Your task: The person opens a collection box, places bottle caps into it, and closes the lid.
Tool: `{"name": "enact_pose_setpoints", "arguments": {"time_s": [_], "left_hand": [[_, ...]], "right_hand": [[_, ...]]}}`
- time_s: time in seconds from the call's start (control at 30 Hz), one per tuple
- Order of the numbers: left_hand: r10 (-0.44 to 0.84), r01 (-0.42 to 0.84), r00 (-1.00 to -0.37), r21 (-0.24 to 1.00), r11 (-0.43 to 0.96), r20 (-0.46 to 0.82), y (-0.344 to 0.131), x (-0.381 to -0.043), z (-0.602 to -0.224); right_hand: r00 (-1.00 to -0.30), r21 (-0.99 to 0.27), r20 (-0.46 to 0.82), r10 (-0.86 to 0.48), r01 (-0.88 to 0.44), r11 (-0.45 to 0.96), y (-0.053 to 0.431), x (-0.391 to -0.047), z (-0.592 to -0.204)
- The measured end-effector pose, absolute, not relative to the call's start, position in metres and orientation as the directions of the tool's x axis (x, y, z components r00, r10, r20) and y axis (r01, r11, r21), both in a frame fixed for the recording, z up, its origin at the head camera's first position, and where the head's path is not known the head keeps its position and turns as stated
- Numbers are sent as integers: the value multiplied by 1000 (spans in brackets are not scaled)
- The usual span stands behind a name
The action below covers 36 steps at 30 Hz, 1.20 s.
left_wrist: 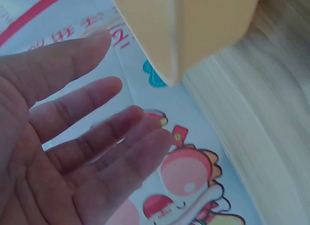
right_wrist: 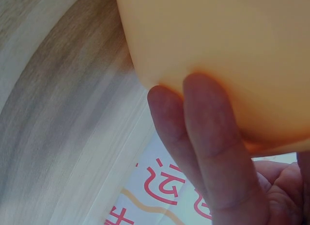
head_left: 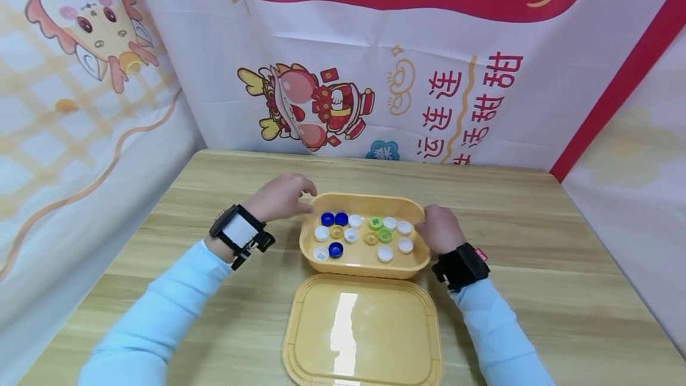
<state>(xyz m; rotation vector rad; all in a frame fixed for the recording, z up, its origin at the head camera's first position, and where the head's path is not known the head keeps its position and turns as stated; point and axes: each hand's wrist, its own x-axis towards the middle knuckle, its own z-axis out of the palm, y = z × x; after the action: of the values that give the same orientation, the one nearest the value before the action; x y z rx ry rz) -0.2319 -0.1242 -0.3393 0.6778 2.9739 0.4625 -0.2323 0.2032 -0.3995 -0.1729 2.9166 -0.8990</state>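
A shallow yellow plastic box [head_left: 370, 198] sits on the table with several bottle caps spread over its floor: blue caps [head_left: 336, 249], white caps [head_left: 385, 254], green caps [head_left: 385, 235] and amber caps [head_left: 371, 237]. At its right end, my right hand [head_left: 440, 230] grips the rim; in the right wrist view its fingers [right_wrist: 210, 118] press against the outer wall. My left hand [head_left: 282, 198] is by the left end. The left wrist view shows that hand's fingers [left_wrist: 77, 106] loosely spread, apart from the box's corner [left_wrist: 208, 31], holding nothing.
A flat yellow lid [head_left: 388, 326] lies in front of the box, near me. Wood-grain tabletop [head_left: 536, 243] extends on both sides. Printed cloth [head_left: 343, 34] hangs behind the table's back edge, with more cloth at the left and right.
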Motion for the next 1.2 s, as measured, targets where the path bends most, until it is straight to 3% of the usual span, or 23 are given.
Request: {"name": "enact_pose_setpoints", "arguments": {"time_s": [0.7, 1.2], "left_hand": [[269, 248, -963, 497, 831, 30, -168, -208, -377], [238, 193, -971, 508, 839, -25, -167, -206, -386]], "right_hand": [[-989, -540, -41, -144, -99, 836, 201, -230, -400], [-985, -550, -48, -168, -114, 827, 204, -233, -400]]}}
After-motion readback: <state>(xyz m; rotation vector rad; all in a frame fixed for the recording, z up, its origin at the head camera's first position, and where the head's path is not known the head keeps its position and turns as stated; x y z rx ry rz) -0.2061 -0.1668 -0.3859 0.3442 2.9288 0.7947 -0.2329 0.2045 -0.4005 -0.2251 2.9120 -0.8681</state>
